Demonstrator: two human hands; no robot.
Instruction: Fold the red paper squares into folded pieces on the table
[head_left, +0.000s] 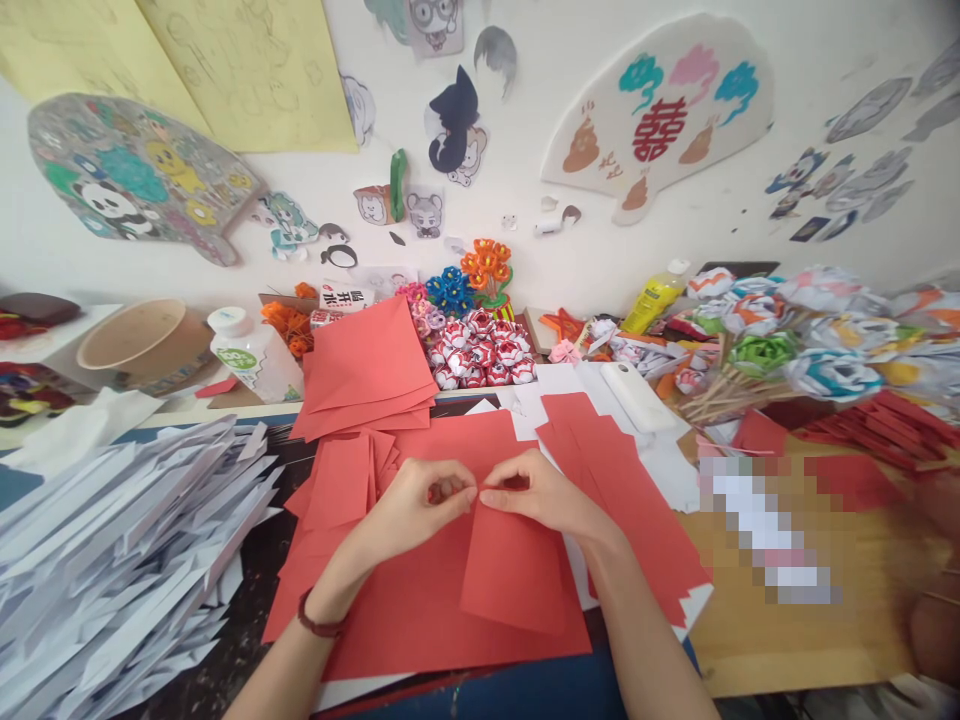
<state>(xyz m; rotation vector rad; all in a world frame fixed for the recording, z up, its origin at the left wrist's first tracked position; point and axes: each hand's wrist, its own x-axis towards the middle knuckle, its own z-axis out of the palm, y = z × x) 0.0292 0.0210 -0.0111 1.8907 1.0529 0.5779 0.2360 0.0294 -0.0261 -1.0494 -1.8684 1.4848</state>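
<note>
A rectangular piece of red paper (514,568) hangs from my right hand (525,490), whose thumb and fingers pinch its top edge. My left hand (431,500) is just to the left, thumb and forefinger pressed together close to the paper's upper left corner; whether anything is between those fingertips is too small to tell. Below both hands lies a large red sheet (390,620). Smaller red pieces (341,480) are piled left of my left hand, and long red strips (630,500) lie right of my right hand.
Folded white paper strips (150,560) are heaped at the left. Behind stand a stack of red sheets (367,360), a white bottle (251,350), red-and-white paper flowers (484,350) and a yellow bottle (656,297). Paper flowers on sticks (761,355) lie at the right, near another person's blurred hand.
</note>
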